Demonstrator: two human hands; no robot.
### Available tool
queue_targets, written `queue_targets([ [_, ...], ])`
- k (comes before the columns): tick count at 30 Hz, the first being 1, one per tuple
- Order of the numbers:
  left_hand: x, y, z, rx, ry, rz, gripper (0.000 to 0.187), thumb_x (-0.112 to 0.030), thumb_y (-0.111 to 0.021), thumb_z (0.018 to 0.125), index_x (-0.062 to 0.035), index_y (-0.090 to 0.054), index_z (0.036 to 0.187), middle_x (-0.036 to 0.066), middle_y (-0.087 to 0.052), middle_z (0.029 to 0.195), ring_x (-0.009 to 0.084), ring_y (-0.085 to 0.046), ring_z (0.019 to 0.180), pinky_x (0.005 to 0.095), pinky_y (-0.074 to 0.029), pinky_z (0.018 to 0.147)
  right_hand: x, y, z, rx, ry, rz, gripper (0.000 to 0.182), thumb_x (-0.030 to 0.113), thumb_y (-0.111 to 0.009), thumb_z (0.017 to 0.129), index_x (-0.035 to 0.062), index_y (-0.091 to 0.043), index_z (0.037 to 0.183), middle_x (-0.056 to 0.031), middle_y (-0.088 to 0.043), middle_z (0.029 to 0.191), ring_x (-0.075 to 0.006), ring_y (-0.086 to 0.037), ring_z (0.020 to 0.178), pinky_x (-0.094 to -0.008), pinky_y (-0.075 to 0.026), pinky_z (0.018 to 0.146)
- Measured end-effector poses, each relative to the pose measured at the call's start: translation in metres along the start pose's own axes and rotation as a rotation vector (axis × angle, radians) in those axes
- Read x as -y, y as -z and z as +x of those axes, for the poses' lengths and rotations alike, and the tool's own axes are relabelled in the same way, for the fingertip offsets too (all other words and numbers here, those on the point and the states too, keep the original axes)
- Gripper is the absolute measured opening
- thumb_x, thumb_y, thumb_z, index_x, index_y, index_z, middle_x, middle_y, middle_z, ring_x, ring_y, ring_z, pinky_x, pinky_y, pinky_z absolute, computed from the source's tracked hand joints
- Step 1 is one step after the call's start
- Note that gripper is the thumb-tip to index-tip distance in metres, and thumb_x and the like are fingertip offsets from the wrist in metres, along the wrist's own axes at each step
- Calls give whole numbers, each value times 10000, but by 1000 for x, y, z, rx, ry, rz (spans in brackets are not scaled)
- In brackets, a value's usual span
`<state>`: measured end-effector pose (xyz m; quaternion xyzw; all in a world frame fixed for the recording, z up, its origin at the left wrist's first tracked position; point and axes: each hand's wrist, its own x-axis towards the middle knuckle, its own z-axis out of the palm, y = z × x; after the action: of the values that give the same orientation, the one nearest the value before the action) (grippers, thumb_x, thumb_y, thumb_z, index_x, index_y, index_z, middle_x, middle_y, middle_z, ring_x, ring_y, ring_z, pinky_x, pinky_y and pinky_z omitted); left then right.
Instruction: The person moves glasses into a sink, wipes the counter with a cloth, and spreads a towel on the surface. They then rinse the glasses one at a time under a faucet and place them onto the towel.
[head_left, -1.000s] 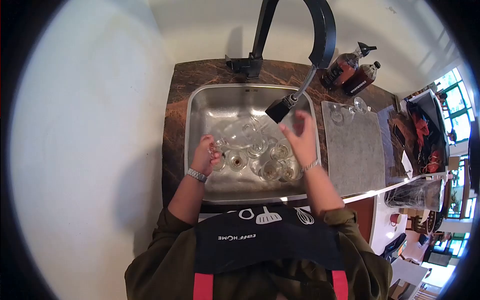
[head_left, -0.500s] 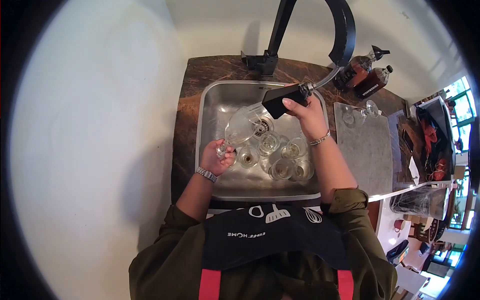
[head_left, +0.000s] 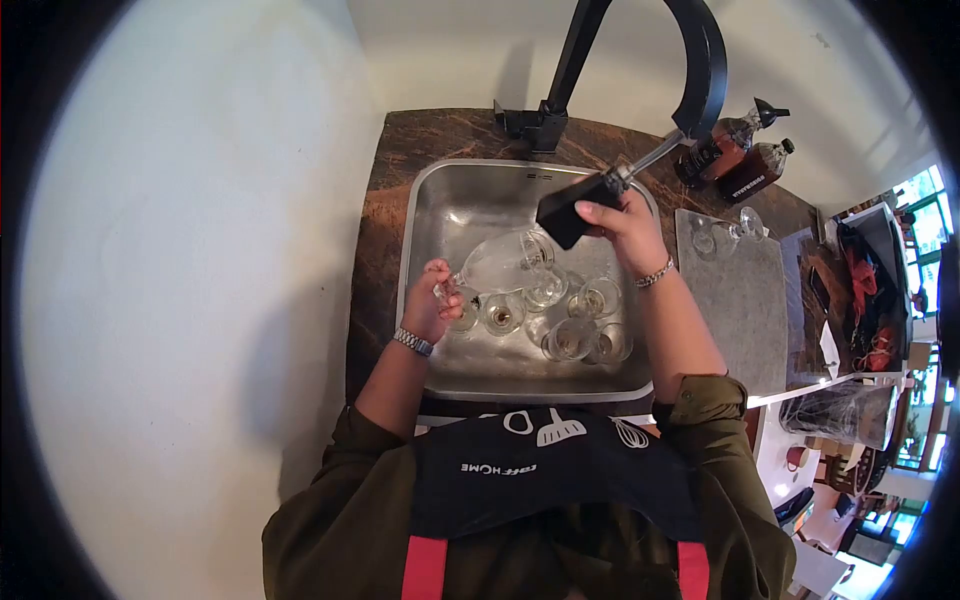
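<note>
My left hand [head_left: 435, 302], at the sink's left side, is closed on the foot end of a clear stemmed glass [head_left: 495, 263]. The glass lies tilted on its side in the air, its rim pointing right. In my right hand [head_left: 625, 228] is the black pull-out faucet sprayer [head_left: 578, 210], its face angled down and left toward the glass. A gap separates the two. Below, several clear glasses [head_left: 570, 340] stand in the steel sink [head_left: 470, 384]. Whether water flows from the sprayer is hard to make out.
A black faucet [head_left: 705, 70] arches over the back of the sink. Two dark bottles [head_left: 755, 172] stand behind right. On a grey mat [head_left: 735, 310] to the right lies another stemmed glass [head_left: 728, 233]. A white wall [head_left: 200, 250] rises close on the left.
The glass has swung from pointing up at the sprayer to lying more level, its rim now lower and farther right. The sprayer has tilted a little. The whole view has shifted slightly.
</note>
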<state>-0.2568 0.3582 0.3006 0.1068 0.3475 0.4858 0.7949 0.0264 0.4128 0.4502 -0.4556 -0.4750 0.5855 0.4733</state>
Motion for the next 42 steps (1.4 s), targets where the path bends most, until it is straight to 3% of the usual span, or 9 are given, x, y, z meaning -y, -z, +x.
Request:
queue_targets([
  [4, -19, -14, -3, -140, -273, 374, 134, -135, -570, 787, -157, -495, 895, 19, -483, 801, 123, -473, 604, 226, -348, 454, -10, 18, -2, -18, 52, -199, 365, 129, -759, 750, 19, -578, 1047, -42, -637, 929, -120, -611, 833, -265, -499, 776],
  [6, -29, -25, -8, -92, -919, 1128, 189, -108, -591, 750, -112, -519, 925, 50, -479, 826, 162, -533, 691, 295, -430, 511, -11, 22, -6, -76, 89, -225, 375, 125, -764, 745, 12, -581, 1052, -37, -637, 926, -111, -607, 837, -263, -490, 781],
  [9, -56, -84, -43, 7, -1118, 1804, 247, -83, -598, 719, -76, -542, 959, 92, -487, 840, 247, -555, 778, 363, -475, 604, -13, 22, -14, -87, 112, -284, 372, 119, -762, 746, 9, -582, 1052, -36, -638, 927, -110, -607, 839, -261, -485, 779],
  [16, -57, -101, -44, 121, -1262, 1900, 254, -67, -605, 702, -75, -546, 948, 93, -492, 853, 253, -554, 781, 358, -485, 619, -11, 20, -25, -106, 104, -257, 387, 122, -763, 747, 5, -579, 1066, -34, -639, 938, -109, -602, 865, -256, -475, 797],
  [19, -36, -53, -11, -61, -1042, 1337, 187, -71, -576, 750, -117, -523, 924, 47, -479, 833, 168, -531, 712, 301, -448, 538, -15, 18, -26, -101, 120, -224, 385, 120, -758, 752, 10, -579, 1074, -31, -637, 944, -109, -599, 876, -258, -473, 802],
  [21, -23, -22, 1, -132, -335, 415, 128, -104, -542, 800, -163, -494, 903, 13, -470, 808, 129, -473, 610, 250, -373, 474, -19, 13, -26, -106, 132, -108, 374, 103, -751, 754, 16, -580, 1075, -31, -634, 960, -113, -599, 881, -263, -477, 803],
  [27, 5, 3, -5, -200, 43, -40, 60, -180, -535, 834, -221, -511, 871, 35, -518, 729, 144, -462, 549, 200, -290, 392, -21, 6, -16, -86, 90, 42, 372, 72, -739, 751, 20, -580, 1083, -28, -628, 968, -117, -596, 884, -263, -479, 807],
  [34, 9, 13, -5, 36, 205, -131, 60, -173, -556, 830, -206, -535, 876, 59, -540, 745, 181, -502, 591, 247, -361, 415, -15, -2, -13, -9, 49, -49, 327, 110, -754, 746, 21, -582, 1010, -14, -620, 920, -94, -584, 831, -242, -475, 754],
  [42, 27, -26, -5, -142, 19, -140, 166, -120, -528, 851, -80, -487, 1007, 132, -502, 1038, 255, -543, 870, 465, -489, 891, -26, -9, -23, -22, 98, -87, 382, 125, -759, 731, 30, -589, 1061, 11, -611, 902, -76, -551, 811, -231, -439, 738],
])
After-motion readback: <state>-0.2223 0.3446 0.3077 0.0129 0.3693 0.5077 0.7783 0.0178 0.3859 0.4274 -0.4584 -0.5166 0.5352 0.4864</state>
